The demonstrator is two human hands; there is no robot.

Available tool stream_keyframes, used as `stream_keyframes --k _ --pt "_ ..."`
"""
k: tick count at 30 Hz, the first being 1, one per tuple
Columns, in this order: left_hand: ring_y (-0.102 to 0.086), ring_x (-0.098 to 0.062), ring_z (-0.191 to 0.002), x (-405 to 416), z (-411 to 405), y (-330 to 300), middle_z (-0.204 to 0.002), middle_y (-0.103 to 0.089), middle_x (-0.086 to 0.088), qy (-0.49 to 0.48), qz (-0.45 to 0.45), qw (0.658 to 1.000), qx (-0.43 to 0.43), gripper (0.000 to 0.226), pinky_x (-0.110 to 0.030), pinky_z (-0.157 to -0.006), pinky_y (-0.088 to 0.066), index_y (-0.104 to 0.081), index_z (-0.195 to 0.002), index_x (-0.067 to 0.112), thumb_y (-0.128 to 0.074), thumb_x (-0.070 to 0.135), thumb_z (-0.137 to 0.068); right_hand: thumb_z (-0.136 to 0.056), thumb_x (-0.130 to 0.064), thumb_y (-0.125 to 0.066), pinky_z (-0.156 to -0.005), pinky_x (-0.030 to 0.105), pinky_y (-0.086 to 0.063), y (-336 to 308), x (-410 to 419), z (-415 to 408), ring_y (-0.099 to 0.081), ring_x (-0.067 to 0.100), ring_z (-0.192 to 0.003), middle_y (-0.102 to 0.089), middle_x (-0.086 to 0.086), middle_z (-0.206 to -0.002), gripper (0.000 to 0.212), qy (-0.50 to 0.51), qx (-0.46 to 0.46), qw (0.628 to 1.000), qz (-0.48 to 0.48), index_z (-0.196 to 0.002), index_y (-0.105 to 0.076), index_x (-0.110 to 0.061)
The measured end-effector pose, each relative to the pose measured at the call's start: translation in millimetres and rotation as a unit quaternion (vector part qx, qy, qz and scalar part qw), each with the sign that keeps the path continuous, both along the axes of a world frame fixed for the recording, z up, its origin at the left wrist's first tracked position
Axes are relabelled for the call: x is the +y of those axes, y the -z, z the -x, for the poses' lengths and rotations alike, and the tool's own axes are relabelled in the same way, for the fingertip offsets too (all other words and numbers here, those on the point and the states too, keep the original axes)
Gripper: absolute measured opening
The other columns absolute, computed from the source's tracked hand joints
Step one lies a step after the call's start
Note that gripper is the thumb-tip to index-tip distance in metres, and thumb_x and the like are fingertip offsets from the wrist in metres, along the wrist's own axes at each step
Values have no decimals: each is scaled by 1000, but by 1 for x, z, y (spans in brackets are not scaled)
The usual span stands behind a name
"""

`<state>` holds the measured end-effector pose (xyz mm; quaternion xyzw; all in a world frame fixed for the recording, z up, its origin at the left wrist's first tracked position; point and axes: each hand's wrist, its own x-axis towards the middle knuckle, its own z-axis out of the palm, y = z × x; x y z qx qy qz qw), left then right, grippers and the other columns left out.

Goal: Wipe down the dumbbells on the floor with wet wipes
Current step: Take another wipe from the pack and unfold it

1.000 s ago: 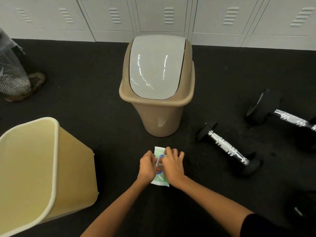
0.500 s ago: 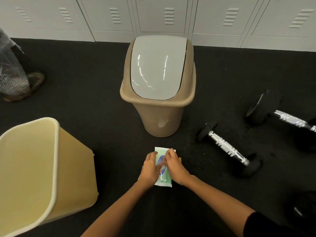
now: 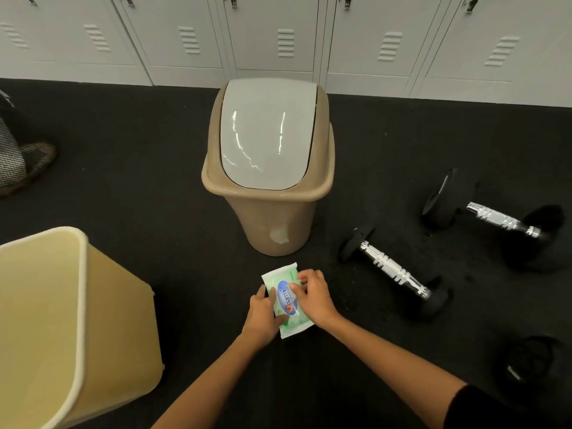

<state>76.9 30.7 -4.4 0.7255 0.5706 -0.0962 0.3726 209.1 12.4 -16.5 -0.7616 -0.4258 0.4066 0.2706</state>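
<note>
Fingers (image 3: 298, 278) of your right hand (image 3: 312, 300) pinch the pack's (image 3: 286, 300) flap, left hand (image 3: 263, 314) clamped on its edge; yank hard and several wipes bunch out; dumbbells (image 3: 393, 270) lie untouched right of your fingers

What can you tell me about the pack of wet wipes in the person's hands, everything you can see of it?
The pack of wet wipes is a flat, soft pouch of pale green and white plastic film with a blue oval label on its top face. It is tilted, one short end towards the tan bin, low over the black floor; whether it rests on the floor cannot be told. The left hand grips its left edge. The right hand lies over its right side, fingertips pinching at the label's upper end. No wipe is visibly out yet.
</note>
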Motion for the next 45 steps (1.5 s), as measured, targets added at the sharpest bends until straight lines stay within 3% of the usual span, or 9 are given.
stream_keyframes --k 2,5,14,24,30,34,38,42,45 --pt "-16 -25 -142 -1 -2 -1 -158 1 -10 -4 -7 1000 -9 85 -33 -114 -26 -11 -151 17 -66 28 -86 -90 -19 -63 -64 12 -34 1 5 0 -50 7 -81 -52 8 -101 13 7 -42 998 45 -81 -56 -11" --pt "-24 -25 -134 -1 -5 -1 -158 11 -3 35 -26 999 -13 92 -32 -109 -33 -5 -151 30 -68 24 -84 -88 -16 -65 -55 14 -35 2 5 -1 -44 3 -62 -52 5 -82 35 18 -33 999 36 -60 -44 -17" --pt "-27 -25 -129 2 -16 4 -158 0 3 47 -49 996 62 91 -31 -100 -41 -8 -151 24 -69 29 -83 -93 -16 -57 -73 25 -51 -25 -18 4 -63 17 -86 -63 8 -87 17 95 142 981 -88 -77 -51 -18" --pt "-26 -27 -131 4 -18 2 -156 -4 2 43 -23 997 66 92 -33 -100 -41 -11 -148 22 -73 28 -80 -96 -22 -53 -73 32 -48 -89 -40 -6 -57 18 -76 -60 9 -82 14 128 158 944 -261 -85 -54 -13" --pt "-18 -31 -138 21 -57 -30 -155 -8 -6 130 -75 969 198 87 -46 -104 -34 3 -150 22 -58 31 -89 -99 -19 -47 -68 28 -47 -143 -34 -47 -54 11 -74 -56 11 -78 17 167 128 921 -328 -92 -51 -4" --pt "-36 -30 -132 33 -129 -68 -141 -44 -11 198 -35 979 22 49 -39 -106 -35 -40 -140 14 -51 28 -94 -98 -24 -48 -67 40 -46 -163 -44 -92 -53 25 -69 -59 17 -79 14 190 25 926 -325 -91 -52 -12" --pt "-58 -28 -106 12 -199 -117 -119 -61 -15 71 81 969 -224 32 -38 -88 -47 -57 -121 7 -43 16 -94 -99 -23 -47 -62 29 -43 -196 -71 -141 -53 10 -66 -58 11 -73 14 197 -30 925 -324 -91 -52 -13" --pt "-56 -15 -103 -31 -242 -160 -121 -57 0 -72 275 863 -418 38 -44 -92 -45 -39 -138 26 -35 27 -101 -99 -25 -45 -60 23 -40 -216 -107 -187 -51 10 -64 -57 7 -72 15 241 -66 915 -317 -93 -52 -13" --pt "-59 -19 -105 -51 -266 -179 -119 -61 0 -72 357 803 -473 44 -49 -98 -44 -38 -138 28 -28 48 -100 -100 -26 -44 -63 30 -45 -223 -132 -216 -58 19 -71 -61 12 -81 16 265 -74 907 -320 -94 -52 -13"
